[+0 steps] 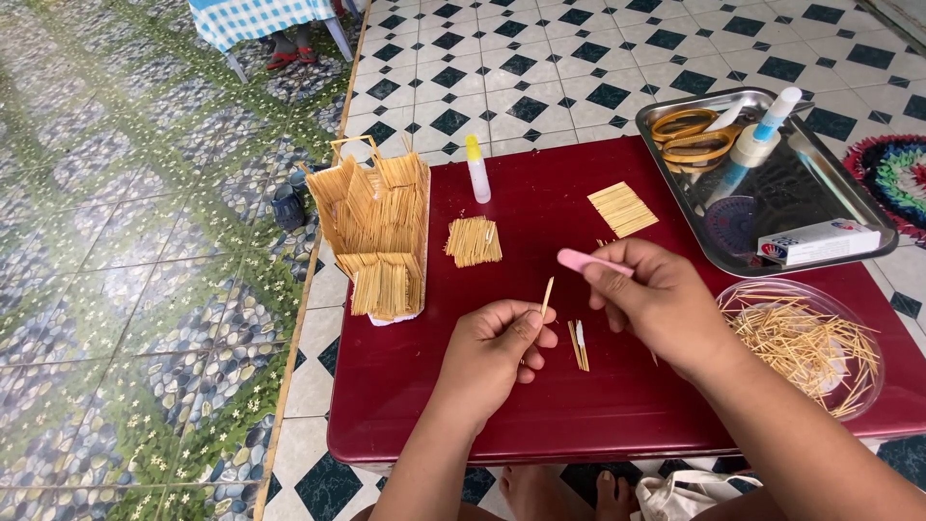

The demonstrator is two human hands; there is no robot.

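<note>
Item, left hand [494, 349]: my grip was clamped on one toothpick [547, 296], pinched between thumb and forefinger, the stick upright with its tip above my knuckles, over the middle of the desk [540, 405] toward the near edge.

Item, right hand [659, 301]: my grip was closed round a small pink tool [592, 261], its flat end pointing left toward the toothpick, the two close but apart.

Item, between my hands, on the dark red desk: a few short glued toothpicks [579, 344] lying side by side, just beside my left fingers.

Item, toward the middle of the desk: a small square mat of toothpicks [474, 240].

Item, nearer the far edge: a second, flatter panel of toothpicks [622, 208], and a little glue bottle with a yellow cap [477, 170], standing upright.

Item, at the left edge, overhanging it: a toothpick house model [377, 227] with a handle-like loop on top.

Item, at the right edge, near corner: a clear plastic bowl [772, 290] of loose toothpicks.

Item, far right corner: a metal tray [820, 193] holding yellow-handled scissors [691, 134], a roll of tape [753, 146], a blue-and-white tube [776, 113] and a small white box [820, 241].

Item, beneath the near edge: my bare feet [564, 492] on the tiled floor [145, 289].
</note>
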